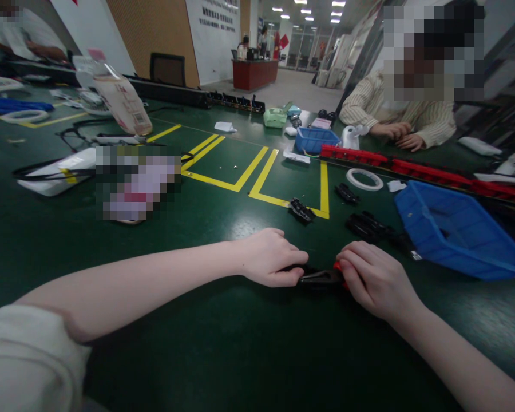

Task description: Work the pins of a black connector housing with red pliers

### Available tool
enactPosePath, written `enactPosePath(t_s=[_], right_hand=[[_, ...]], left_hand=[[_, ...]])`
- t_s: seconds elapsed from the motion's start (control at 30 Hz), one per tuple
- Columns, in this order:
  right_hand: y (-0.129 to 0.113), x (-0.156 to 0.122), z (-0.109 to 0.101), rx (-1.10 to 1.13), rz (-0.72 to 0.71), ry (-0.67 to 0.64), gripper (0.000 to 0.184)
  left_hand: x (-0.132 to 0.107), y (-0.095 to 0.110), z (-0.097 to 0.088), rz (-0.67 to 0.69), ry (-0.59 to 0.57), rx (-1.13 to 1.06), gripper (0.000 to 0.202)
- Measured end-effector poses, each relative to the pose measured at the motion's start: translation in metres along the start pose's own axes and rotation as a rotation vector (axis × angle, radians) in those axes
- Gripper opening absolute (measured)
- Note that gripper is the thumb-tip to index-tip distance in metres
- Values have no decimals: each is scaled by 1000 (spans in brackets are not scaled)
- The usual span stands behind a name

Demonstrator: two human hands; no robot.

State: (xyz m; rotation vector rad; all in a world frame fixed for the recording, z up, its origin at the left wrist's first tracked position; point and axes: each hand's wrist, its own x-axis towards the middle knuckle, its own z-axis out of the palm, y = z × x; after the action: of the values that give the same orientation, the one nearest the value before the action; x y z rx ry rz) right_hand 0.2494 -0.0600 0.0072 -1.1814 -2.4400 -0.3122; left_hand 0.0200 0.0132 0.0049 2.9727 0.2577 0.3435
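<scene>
Low over the green table (223, 372), my two hands face each other. My right hand (375, 277) is closed round the red handles of what look like pliers (324, 278), whose dark jaws point left. My left hand (270, 257) is closed in a pinch at the tip of the jaws, on a small black part that its fingers mostly hide. Whether the jaws grip that part cannot be seen. Just beyond my hands lie a black clip-like piece (301, 210), a second one (347, 193) and a larger black cluster (370, 227).
A blue bin (459, 229) stands at the right, near a white tape ring (364, 179) and a long red strip (429, 170). Leftward are a blurred phone (143, 186), a white pouch (55, 171) and a bottle (122, 100). Across the table sits a person (407, 117).
</scene>
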Motion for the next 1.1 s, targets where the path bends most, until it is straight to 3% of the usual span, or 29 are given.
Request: enactPosePath(t_s=[0.27, 0.57, 0.87, 1.0, 1.1], right_hand=[[-1, 1, -1, -21, -14, -3, 20], [-1, 1, 1, -41, -17, -12, 20], [-1, 1, 1, -36, -29, -3, 20], [0, 0, 1, -34, -21, -1, 19], [0, -1, 2, -30, -15, -3, 19]], left_hand=[[0, 0, -1, -5, -7, -41, 28], [5, 0, -10, -209, -87, -313, 27], [4, -1, -16, -237, -123, -406, 48], [5, 0, -17, -174, -173, -300, 51], [5, 1, -13, -115, -135, -163, 51]])
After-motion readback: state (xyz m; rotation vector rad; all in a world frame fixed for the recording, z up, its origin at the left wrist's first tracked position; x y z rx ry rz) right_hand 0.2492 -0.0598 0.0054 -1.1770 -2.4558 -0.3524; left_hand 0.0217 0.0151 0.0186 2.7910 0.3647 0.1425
